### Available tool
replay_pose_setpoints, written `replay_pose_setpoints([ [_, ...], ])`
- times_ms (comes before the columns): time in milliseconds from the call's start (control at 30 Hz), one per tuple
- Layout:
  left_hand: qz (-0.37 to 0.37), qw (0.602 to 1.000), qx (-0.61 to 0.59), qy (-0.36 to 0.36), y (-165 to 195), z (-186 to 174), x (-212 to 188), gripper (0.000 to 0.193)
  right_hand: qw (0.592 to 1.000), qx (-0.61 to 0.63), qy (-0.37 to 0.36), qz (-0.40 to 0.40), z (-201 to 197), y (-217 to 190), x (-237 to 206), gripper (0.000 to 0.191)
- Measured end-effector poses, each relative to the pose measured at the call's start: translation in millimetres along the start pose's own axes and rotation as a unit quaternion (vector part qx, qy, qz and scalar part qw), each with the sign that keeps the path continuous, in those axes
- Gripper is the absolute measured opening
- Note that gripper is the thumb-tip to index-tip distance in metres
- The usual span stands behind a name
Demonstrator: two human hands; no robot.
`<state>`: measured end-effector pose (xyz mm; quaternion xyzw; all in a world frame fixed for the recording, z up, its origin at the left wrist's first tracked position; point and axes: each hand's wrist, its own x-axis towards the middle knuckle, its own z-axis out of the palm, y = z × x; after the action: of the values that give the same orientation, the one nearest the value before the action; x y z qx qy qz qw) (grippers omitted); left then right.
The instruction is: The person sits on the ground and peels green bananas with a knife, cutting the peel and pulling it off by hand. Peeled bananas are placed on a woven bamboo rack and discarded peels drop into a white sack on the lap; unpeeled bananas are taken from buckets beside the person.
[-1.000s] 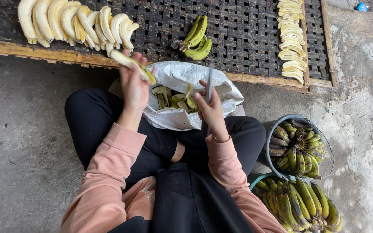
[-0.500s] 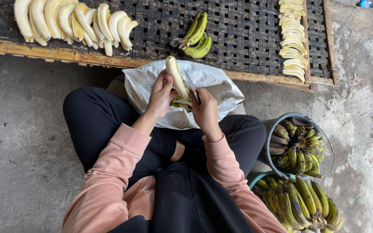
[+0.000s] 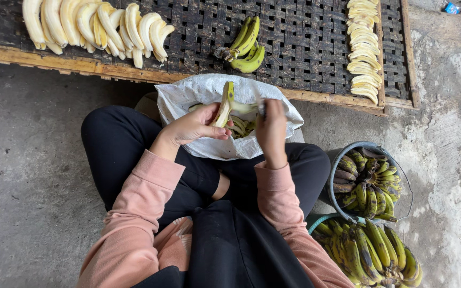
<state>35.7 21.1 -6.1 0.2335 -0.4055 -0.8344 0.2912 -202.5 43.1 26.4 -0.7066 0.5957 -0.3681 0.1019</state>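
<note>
My left hand (image 3: 196, 127) grips a partly peeled banana (image 3: 224, 104), its pale flesh upright and a green strip of peel hanging to the right. My right hand (image 3: 271, 128) is closed around a knife (image 3: 260, 106) whose blade meets that peel strip. Both hands hover over a white sack (image 3: 188, 98) that holds green peels. I sit cross-legged in black trousers and pink sleeves.
A dark woven drying rack (image 3: 305, 48) lies ahead, bearing peeled bananas (image 3: 97, 24) at the left, a column of peeled bananas (image 3: 364, 48) at the right and a green bunch (image 3: 246, 45). Two buckets of green bananas (image 3: 369, 184) (image 3: 372, 256) stand at my right on concrete.
My left hand brought the banana from the rack's edge back over the sack. The right hand closed in with the knife, and a strip of green peel now hangs off.
</note>
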Motion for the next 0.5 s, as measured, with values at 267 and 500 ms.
replay_pose_setpoints([
  [267, 0.099, 0.995, 0.018, -0.023, 3.4, 1.3, -3.3, 0.041, 0.994, -0.041, 0.01, 0.101, -10.8, 50.3, -11.2, 0.009],
  [500, 0.103, 0.961, 0.215, 0.138, -20.0, -7.0, 17.9, 0.037, 0.979, 0.192, -0.065, 0.033, 1.9, 37.0, -17.3, 0.036],
])
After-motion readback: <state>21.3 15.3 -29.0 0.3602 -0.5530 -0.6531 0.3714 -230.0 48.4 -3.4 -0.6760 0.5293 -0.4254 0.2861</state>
